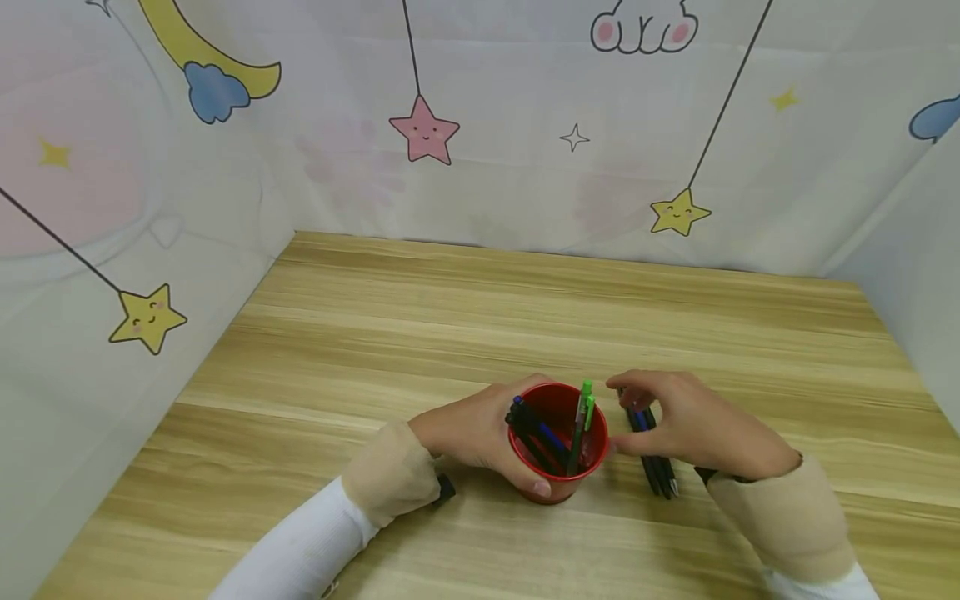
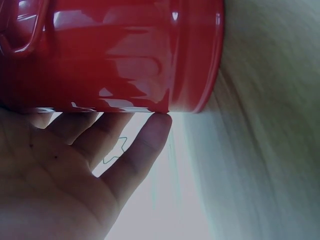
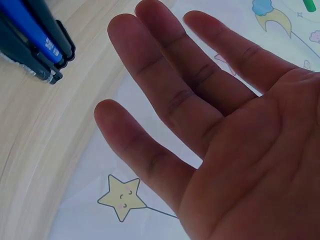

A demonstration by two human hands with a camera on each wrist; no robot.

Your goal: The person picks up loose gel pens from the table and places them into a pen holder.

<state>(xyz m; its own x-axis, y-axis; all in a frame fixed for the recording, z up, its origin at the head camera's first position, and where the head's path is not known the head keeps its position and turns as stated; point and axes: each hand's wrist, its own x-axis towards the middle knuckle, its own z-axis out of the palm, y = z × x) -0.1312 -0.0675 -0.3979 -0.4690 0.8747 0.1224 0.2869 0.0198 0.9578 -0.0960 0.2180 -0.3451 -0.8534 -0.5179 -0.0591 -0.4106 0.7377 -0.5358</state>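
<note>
A red metal pen cup [image 1: 552,406] stands on the table, and my left hand [image 1: 476,429] grips its side, thumb at the front and fingers behind. The cup's glossy wall [image 2: 110,55] fills the top of the left wrist view. Inside lean dark pens [image 1: 534,437], one with blue on it, and a pen with a bright green top [image 1: 582,417]. To the right, my right hand [image 1: 693,425] hovers over several pens [image 1: 660,475] lying side by side on the table. Its fingers are spread, apart from those pens, black and blue in the right wrist view.
The wood-grain table [image 1: 420,325] runs back to a white cloth backdrop [image 1: 510,192] printed with stars and a moon. A similar cloth wall [image 1: 67,400] borders the left side, another [image 1: 900,242] the right.
</note>
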